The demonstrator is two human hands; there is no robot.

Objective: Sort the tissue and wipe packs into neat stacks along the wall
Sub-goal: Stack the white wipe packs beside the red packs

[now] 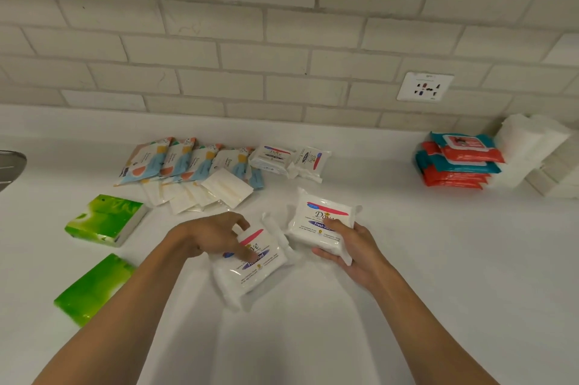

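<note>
- Your left hand [216, 237] pinches the left Dove pack [253, 275]; your right hand [347, 248] clasps the right Dove pack [319, 218], both over the middle of the counter [438, 259].
- Likely soft, light, slick: hold flat faces, not crimped ends.

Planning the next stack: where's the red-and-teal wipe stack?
Head view, far right near the wall: the wipe stack sits below the socket, beside the white tissue pile.
</note>
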